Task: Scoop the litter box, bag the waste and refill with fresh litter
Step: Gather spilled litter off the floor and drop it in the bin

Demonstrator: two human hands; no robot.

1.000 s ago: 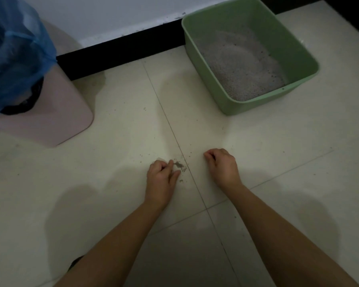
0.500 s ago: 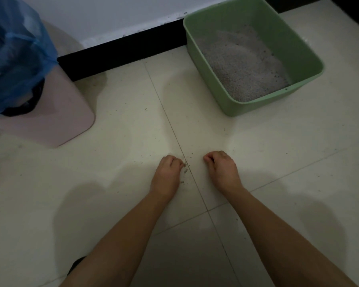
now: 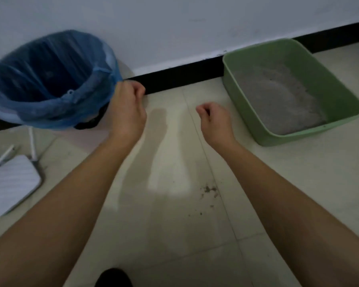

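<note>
Beside the bin bag [image 3: 50, 114], my left hand [image 3: 129, 108] has risen from the floor with its fingers curled, and my right hand [image 3: 216, 121] is curled too in mid-air, and though I cannot tell if either pinches grains, I am probably bagging spilled litter [image 3: 208, 189], with the litter box [image 3: 332, 67] far right.

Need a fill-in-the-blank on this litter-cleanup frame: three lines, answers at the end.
The litter box holding grey litter is ____ in colour.
Of the left hand and right hand, the one at the rim of the blue bag is the ____.
Spilled crumbs lie on the ____ between the forearms.
Missing words: green; left; floor.
</note>
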